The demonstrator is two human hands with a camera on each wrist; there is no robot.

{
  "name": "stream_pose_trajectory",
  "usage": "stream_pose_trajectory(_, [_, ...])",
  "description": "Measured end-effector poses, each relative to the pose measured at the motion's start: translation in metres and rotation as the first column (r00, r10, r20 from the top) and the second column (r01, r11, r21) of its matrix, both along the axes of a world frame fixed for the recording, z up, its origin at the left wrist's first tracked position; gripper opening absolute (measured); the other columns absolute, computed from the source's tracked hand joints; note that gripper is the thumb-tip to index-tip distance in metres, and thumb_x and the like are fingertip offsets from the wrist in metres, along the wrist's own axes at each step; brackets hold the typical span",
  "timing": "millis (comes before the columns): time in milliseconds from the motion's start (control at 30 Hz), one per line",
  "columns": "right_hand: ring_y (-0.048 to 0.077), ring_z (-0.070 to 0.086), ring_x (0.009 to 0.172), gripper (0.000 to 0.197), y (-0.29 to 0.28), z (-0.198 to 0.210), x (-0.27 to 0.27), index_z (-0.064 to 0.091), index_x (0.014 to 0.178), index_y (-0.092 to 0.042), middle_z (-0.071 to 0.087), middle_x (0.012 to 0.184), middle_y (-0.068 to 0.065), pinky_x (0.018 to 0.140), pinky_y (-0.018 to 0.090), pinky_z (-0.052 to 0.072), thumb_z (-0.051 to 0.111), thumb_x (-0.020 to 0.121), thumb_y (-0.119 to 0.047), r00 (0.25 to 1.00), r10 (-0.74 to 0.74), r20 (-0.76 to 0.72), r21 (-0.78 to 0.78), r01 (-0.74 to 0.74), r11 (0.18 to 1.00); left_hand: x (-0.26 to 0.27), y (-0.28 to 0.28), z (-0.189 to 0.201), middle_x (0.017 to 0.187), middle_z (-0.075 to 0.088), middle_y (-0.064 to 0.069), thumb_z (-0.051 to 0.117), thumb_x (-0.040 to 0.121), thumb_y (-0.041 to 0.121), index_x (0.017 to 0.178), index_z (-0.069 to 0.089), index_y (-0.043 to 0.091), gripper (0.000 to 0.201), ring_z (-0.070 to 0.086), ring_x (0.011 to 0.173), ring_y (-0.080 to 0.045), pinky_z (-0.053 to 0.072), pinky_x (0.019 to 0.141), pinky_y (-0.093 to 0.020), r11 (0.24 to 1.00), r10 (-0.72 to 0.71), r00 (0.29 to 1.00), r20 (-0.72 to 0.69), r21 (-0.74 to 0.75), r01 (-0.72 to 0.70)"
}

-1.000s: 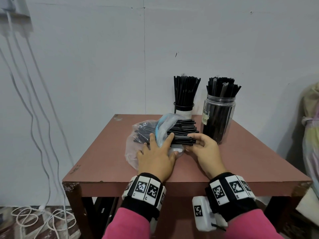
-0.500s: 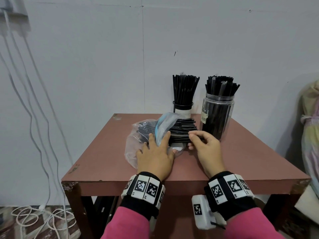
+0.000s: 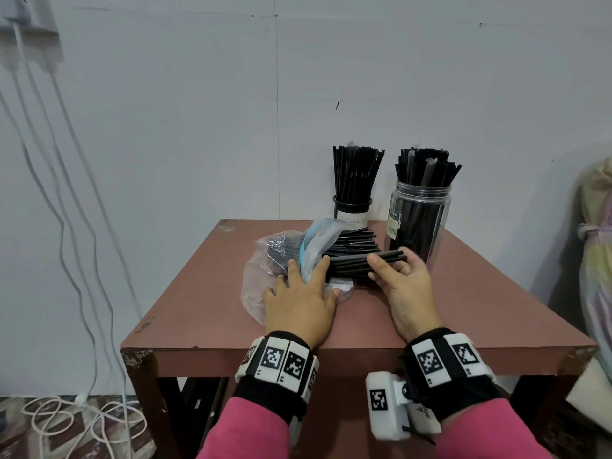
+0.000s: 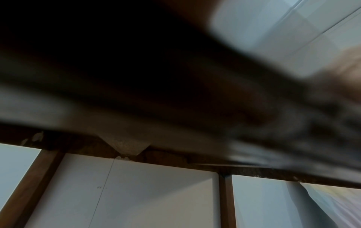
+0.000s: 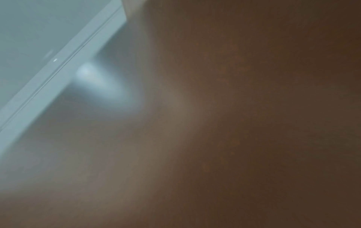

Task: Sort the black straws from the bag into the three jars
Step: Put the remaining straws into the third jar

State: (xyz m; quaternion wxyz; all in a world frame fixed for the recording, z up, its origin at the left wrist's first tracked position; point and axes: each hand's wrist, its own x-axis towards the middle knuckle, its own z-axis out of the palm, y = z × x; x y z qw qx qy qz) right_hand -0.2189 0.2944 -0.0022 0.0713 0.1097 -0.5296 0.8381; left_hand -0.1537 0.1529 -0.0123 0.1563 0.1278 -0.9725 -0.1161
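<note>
In the head view a clear plastic bag (image 3: 265, 260) lies on the reddish table (image 3: 205, 309), with black straws (image 3: 357, 243) spilling out of its mouth to the right. My left hand (image 3: 298, 293) presses flat on the bag, fingers spread. My right hand (image 3: 397, 276) grips a bundle of black straws (image 3: 351, 265) pulled partly out of the bag. Behind stand a small dark jar (image 3: 352, 210) and a taller clear jar (image 3: 419, 220), both packed with upright straws. A third jar is not in view. Both wrist views are blurred and dark.
The table's back edge meets a pale wall. White cables (image 3: 66, 226) hang at the left and coil on the floor. A pale bundle of cloth (image 3: 596, 260) sits at the right edge. The front half of the table is bare wood.
My right hand has curled round a bundle of straws and drawn it rightward and slightly up from the bag. The left hand stays pressed on the bag.
</note>
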Motion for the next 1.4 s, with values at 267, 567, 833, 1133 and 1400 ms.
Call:
stream_pose_trajectory(267, [0.005, 0.061, 0.069, 0.018, -0.006, 0.004, -0.002, 0.061, 0.109, -0.009, 0.063, 0.088, 0.003, 0.059, 0.014, 0.052, 0.06, 0.091, -0.006, 0.99, 0.115, 0.076, -0.045, -0.112, 0.993, 0.0, 0.0, 0.001, 0.159, 0.011, -0.013, 0.029, 0.098, 0.054, 0.147, 0.007, 0.048, 0.054, 0.027, 0.138, -0.037, 0.022, 0.109, -0.051, 1.0, -0.001, 1.0, 0.012, -0.001, 0.001])
stream_pose_trajectory(567, [0.006, 0.057, 0.058, 0.006, -0.031, 0.005, 0.001, 0.057, 0.09, -0.014, 0.063, 0.076, 0.0, 0.051, 0.014, 0.048, 0.057, 0.096, -0.015, 0.992, -0.102, 0.074, -0.003, 0.103, 0.995, 0.002, -0.001, 0.003, 0.16, 0.01, -0.011, 0.029, 0.097, 0.058, 0.15, 0.001, 0.04, 0.063, 0.026, 0.14, -0.035, 0.022, 0.11, -0.051, 0.999, -0.003, 1.0, -0.005, 0.04, 0.003])
stream_pose_trajectory(833, [0.006, 0.054, 0.058, 0.006, -0.01, 0.019, -0.005, 0.055, 0.093, -0.011, 0.061, 0.079, 0.0, 0.05, 0.013, 0.045, 0.055, 0.097, -0.014, 0.974, -0.225, -0.004, 0.044, 0.225, 0.973, 0.006, 0.002, 0.009, 0.161, 0.002, -0.009, 0.051, 0.086, 0.065, 0.149, 0.005, 0.041, 0.082, 0.003, 0.147, -0.034, 0.006, 0.114, -0.058, 0.999, -0.008, 0.998, -0.065, -0.051, 0.004])
stream_pose_trajectory(1133, [0.009, 0.057, 0.061, 0.01, 0.002, 0.034, -0.013, 0.056, 0.101, -0.004, 0.061, 0.08, 0.004, 0.048, 0.012, 0.048, 0.057, 0.096, -0.012, 0.981, -0.194, -0.001, 0.159, 0.191, 0.969, 0.003, 0.0, 0.017, 0.156, 0.027, 0.002, 0.059, 0.088, 0.046, 0.138, 0.041, 0.026, 0.056, 0.053, 0.12, -0.025, 0.05, 0.088, -0.04, 0.975, -0.116, 0.959, -0.257, 0.154, 0.159])
stream_pose_trajectory(1400, [0.024, 0.062, 0.087, 0.054, -0.001, 0.009, -0.005, 0.057, 0.116, -0.009, 0.065, 0.108, 0.013, 0.08, 0.036, 0.051, 0.067, 0.079, -0.047, 0.92, -0.389, -0.051, 0.48, 0.364, 0.798, 0.006, 0.008, 0.017, 0.157, 0.024, 0.004, 0.057, 0.091, 0.044, 0.139, 0.039, 0.027, 0.055, 0.054, 0.117, -0.025, 0.049, 0.089, -0.038, 0.971, -0.059, 0.971, -0.231, 0.211, 0.109])
